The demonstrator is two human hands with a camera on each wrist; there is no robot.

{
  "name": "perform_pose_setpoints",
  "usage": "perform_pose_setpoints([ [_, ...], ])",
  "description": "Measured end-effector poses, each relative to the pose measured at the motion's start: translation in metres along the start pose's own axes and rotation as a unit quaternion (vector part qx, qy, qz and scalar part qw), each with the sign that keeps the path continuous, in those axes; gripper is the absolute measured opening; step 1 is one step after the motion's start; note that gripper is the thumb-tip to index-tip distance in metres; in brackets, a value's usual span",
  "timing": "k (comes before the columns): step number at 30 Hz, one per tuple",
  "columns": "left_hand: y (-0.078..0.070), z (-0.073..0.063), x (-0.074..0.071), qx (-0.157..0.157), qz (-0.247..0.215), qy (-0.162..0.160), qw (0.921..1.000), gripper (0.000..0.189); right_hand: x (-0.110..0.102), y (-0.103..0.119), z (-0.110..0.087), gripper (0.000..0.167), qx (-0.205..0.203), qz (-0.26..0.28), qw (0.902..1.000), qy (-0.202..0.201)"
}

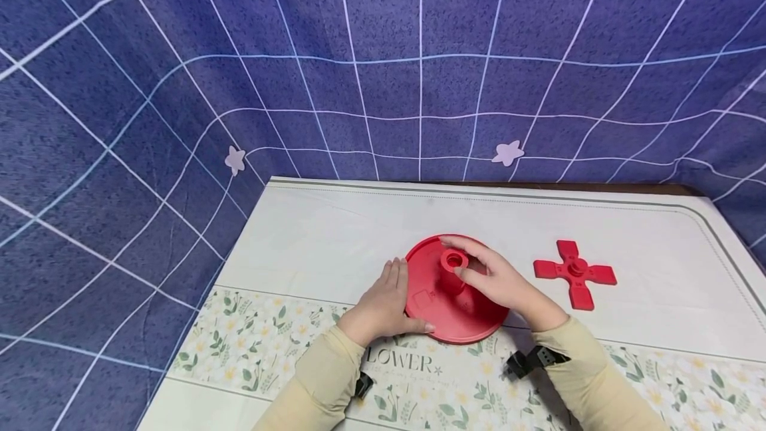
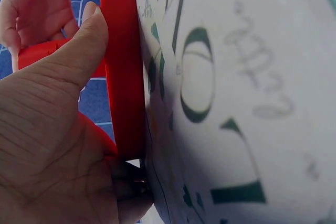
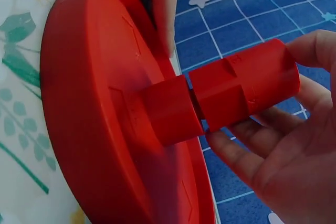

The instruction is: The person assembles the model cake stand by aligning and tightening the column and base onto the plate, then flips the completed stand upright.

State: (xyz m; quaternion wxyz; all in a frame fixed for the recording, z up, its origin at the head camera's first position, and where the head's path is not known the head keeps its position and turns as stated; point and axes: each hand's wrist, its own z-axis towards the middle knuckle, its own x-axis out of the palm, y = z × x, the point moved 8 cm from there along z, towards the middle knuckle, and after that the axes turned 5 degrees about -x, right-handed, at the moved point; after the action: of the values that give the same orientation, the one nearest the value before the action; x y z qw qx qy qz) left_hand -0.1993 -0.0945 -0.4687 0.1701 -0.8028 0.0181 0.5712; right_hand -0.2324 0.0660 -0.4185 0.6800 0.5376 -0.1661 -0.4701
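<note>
A round red dish-like base point(image 1: 427, 308) with a raised rim lies on the table. From its middle rises a short red post point(image 3: 170, 111). My right hand point(image 1: 493, 278) holds a hollow red cylinder point(image 3: 244, 85) between thumb and fingers, upright over that post. The right wrist view shows a narrow gap between cylinder and post; whether they join inside is hidden. My left hand point(image 1: 383, 304) rests against the base's left and front rim, fingers straight along the edge and thumb point(image 2: 86, 43) over the rim.
A flat red cross-shaped piece point(image 1: 577, 271) with a round knob at its centre lies on the table to the right of the base. The tablecloth point(image 1: 335, 231) is white with a flowered band. A blue grid-patterned curtain point(image 1: 383, 85) hangs behind and at the left.
</note>
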Motion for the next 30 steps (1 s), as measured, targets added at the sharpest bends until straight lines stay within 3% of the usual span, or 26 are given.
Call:
perform_pose_setpoints([
  [4, 0.000, 0.000, 0.001, 0.000, 0.001, -0.001, 1.0000, 0.122, 0.000, -0.004, -0.002, 0.042, 0.021, 0.008, 0.9998, 0.002],
  [12, 0.000, 0.000, 0.000, 0.001, 0.002, -0.002, 1.0000, 0.122, -0.003, -0.004, -0.004, 0.040, 0.035, -0.060, 0.9962, -0.054],
  [19, 0.000, 0.000, 0.000, 0.000, 0.002, -0.004, 1.0000, 0.123, 0.000, 0.028, -0.003, 0.039, 0.039, -0.093, 0.9912, -0.087],
  [23, 0.000, 0.001, 0.000, -0.001, 0.004, -0.003, 1.0000, 0.123, 0.001, 0.034, -0.003, 0.041, 0.046, -0.119, 0.9867, -0.102],
  [25, 0.000, 0.001, 0.000, -0.002, 0.006, -0.002, 1.0000, 0.123, 0.002, 0.034, -0.003, 0.042, 0.051, -0.129, 0.9845, -0.107],
  [30, 0.000, 0.001, 0.000, -0.002, 0.007, -0.002, 1.0000, 0.123, -0.001, 0.007, -0.006, 0.045, 0.059, -0.140, 0.9816, -0.116],
])
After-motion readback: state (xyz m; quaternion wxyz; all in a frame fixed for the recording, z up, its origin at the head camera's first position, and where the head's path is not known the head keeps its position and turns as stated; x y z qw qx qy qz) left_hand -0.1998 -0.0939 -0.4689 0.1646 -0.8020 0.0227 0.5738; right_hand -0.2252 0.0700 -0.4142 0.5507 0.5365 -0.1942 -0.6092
